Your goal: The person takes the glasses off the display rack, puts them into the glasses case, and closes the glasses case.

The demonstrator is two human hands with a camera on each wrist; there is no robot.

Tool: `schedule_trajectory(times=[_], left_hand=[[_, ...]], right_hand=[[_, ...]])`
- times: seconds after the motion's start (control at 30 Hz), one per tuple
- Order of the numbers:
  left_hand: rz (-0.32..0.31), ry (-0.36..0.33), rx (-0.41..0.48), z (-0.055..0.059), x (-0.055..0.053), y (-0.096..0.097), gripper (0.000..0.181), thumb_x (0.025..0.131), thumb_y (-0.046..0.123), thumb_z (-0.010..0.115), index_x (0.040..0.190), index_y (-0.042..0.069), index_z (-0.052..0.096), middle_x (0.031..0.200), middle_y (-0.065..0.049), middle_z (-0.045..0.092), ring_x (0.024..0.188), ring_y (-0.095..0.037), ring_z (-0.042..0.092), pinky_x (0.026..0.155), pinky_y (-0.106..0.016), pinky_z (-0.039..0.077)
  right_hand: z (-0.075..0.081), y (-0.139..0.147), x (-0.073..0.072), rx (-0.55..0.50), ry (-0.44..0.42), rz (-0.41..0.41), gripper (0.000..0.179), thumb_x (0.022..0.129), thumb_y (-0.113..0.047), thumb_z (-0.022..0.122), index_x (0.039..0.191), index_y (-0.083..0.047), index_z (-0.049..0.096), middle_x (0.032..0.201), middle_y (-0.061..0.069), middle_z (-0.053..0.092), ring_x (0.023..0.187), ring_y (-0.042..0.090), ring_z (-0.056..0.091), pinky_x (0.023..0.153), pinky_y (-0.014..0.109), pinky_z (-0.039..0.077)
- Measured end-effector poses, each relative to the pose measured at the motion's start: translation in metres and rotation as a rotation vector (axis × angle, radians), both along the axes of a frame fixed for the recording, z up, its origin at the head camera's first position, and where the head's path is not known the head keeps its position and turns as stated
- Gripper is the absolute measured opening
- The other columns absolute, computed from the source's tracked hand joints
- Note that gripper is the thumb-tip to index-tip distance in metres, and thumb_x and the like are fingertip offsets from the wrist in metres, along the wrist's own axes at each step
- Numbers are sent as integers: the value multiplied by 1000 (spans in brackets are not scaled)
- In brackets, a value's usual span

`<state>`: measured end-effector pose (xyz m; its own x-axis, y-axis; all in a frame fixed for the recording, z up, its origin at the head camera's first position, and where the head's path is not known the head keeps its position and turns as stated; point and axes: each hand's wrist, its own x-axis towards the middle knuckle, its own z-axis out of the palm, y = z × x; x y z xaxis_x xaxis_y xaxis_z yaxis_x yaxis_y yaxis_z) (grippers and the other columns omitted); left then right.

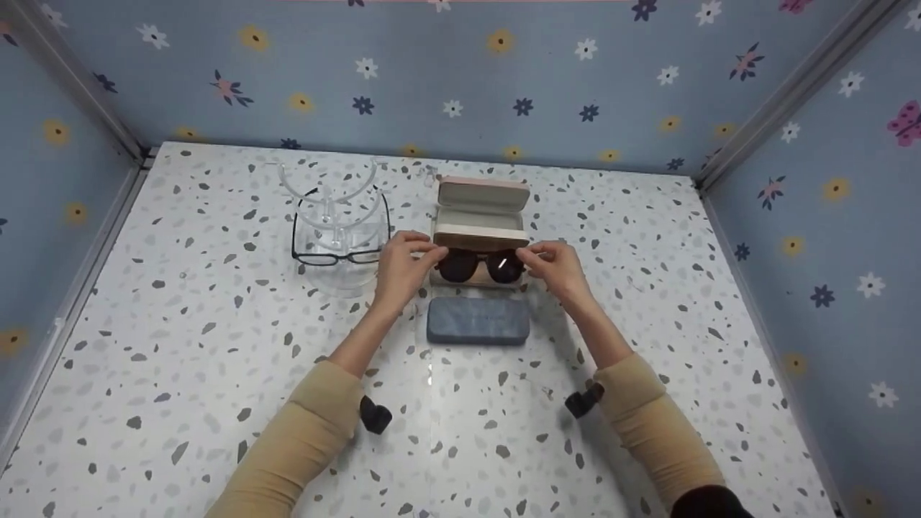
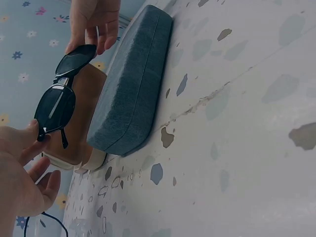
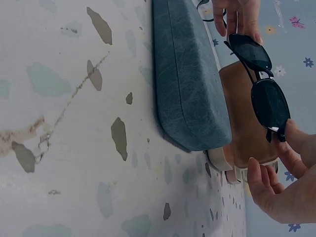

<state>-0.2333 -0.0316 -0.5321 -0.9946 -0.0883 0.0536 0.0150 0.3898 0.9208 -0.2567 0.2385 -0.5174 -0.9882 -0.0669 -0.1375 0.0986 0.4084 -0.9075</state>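
Both hands hold a pair of dark sunglasses up by its two outer ends, lenses facing the wearer. My left hand pinches the left end between thumb and fingers. At the opposite end, the right hand has the same kind of pinch. Behind and below the glasses is a brown case surface, partly hidden by them. An opened case with a pale lining stands just beyond. Nearer to me lies a closed blue glasses case, which neither hand touches.
Left of the cases, a clear acrylic display stand carries black-framed eyeglasses, close beside my left hand. The speckled white tabletop is bounded by flowered blue panels at the back and sides.
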Motion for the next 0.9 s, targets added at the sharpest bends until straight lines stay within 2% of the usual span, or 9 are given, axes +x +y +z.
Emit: schedule_trajectory(times=[0.2, 0.3, 0.43, 0.53, 0.7, 0.8, 0.9], left_hand=[[9, 14, -25, -4, -6, 3, 27, 98, 23, 72, 104, -2, 80, 125, -16, 67, 117, -32, 64, 98, -42, 55], [8, 11, -48, -8, -9, 4, 26, 99, 22, 70, 104, -2, 80, 128, -16, 67, 115, -33, 67, 100, -42, 54], [14, 9, -75, -12, -14, 6, 26, 99, 21, 69, 106, -1, 80, 130, -16, 67, 112, -33, 70, 104, -41, 52], [24, 9, -86, -16, -17, 8, 25, 99, 20, 68, 107, -1, 79, 129, -16, 67, 114, -33, 68, 105, -43, 50], [24, 31, -106, -22, -19, 9, 25, 98, 18, 68, 106, -3, 79, 125, -19, 68, 117, -35, 65, 105, -46, 49], [33, 56, -118, -26, -20, 10, 24, 97, 17, 69, 104, -4, 79, 122, -20, 69, 119, -35, 63, 107, -46, 48], [43, 68, -119, -30, -21, 11, 24, 97, 16, 69, 103, -4, 79, 120, -20, 69, 119, -35, 63, 108, -47, 47]], right_hand=[[-4, 0, -6, 69, -39, -35, 29, 97, -30, 74, 103, -2, 75, 109, 9, 76, 103, 32, 76, 79, 28, 57], [-6, 1, -9, 90, -57, -43, 31, 96, -33, 74, 103, -3, 75, 108, 8, 76, 101, 35, 76, 70, 30, 52], [-9, 1, -12, 89, -61, -43, 31, 95, -33, 75, 103, -2, 76, 98, 1, 73, 94, 29, 73, 66, 28, 51], [-12, 0, -14, 79, -56, -40, 31, 95, -31, 76, 102, -1, 76, 89, -5, 70, 85, 19, 70, 67, 25, 53], [-17, 1, -18, 66, -55, -41, 26, 94, -26, 77, 96, 0, 76, 79, -11, 64, 66, 3, 58, 60, 18, 48], [-20, 1, -20, 75, -67, -41, 24, 94, -26, 77, 93, -2, 76, 75, -12, 62, 62, 1, 54, 56, 16, 44], [-22, 1, -22, 81, -84, -43, 22, 94, -26, 77, 90, -4, 75, 75, -12, 62, 63, 2, 57, 58, 17, 47]])
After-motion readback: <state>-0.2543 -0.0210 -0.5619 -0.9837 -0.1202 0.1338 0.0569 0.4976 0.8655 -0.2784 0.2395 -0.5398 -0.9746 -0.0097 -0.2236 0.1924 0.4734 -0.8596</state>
